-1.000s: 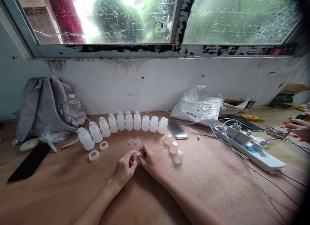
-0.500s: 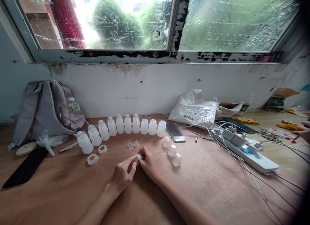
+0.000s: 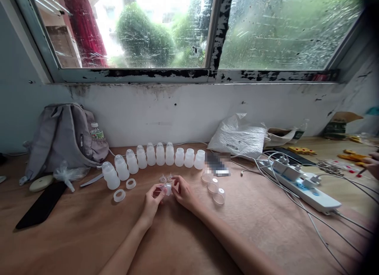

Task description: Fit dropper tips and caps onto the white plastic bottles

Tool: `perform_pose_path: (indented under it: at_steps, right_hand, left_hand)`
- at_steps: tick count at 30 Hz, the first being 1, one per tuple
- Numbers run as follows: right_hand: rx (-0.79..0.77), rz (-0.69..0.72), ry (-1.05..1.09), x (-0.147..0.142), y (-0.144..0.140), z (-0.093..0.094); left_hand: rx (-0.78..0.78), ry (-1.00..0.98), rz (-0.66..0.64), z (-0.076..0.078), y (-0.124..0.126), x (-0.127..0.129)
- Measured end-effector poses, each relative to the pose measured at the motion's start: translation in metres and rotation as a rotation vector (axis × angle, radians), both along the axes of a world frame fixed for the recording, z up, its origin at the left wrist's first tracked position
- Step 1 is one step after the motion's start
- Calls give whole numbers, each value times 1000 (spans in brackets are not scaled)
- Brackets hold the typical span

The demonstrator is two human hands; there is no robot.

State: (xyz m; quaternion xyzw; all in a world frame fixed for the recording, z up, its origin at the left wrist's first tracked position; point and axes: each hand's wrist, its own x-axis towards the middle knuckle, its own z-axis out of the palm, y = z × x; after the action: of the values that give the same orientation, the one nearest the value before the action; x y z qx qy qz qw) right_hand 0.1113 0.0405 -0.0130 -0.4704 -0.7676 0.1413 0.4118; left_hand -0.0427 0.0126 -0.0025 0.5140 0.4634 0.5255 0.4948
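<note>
My left hand (image 3: 154, 198) pinches a small translucent bottle collar (image 3: 168, 189), which seems to have a clear nipple in it; the fingers partly cover it. At its right side my right hand (image 3: 182, 191) has curled fingers closed against the same piece. Just beyond the hands stand two clear bottle nipples (image 3: 162, 178). To the left lie two loose white collars (image 3: 119, 195). A curved row of frosted baby bottles (image 3: 111, 177) runs behind, several with clear caps, while the bottles at the right end (image 3: 189, 158) have open necks. Three clear caps (image 3: 218, 198) lie right of my hands.
A phone (image 3: 220, 168) lies behind the caps. At right are a power strip (image 3: 304, 190) and trailing cables, with another person's hand (image 3: 371, 164) at the edge. A grey backpack (image 3: 63, 136), black pouch (image 3: 41, 206) and silvery bag (image 3: 239, 136) flank the bottles.
The view has shifted slightly, so the table things appear farther right. My hands have turned the held collar, and the right fingers have eased toward its right edge.
</note>
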Motion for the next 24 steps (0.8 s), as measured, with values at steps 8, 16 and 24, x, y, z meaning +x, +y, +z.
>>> perform_pose_path:
  at_steps: [8,16,24]
  right_hand:
    - [-32,-416,-289,13,73,37]
    - [60,-451,-314,14,68,55]
    - [315,-282,-57,22,8,51]
  left_hand:
    - [0,-72,149,-8,10,-11]
    - [-6,-85,145,-4,7,-12]
    - [-45,-97,69,-1,-1,-9]
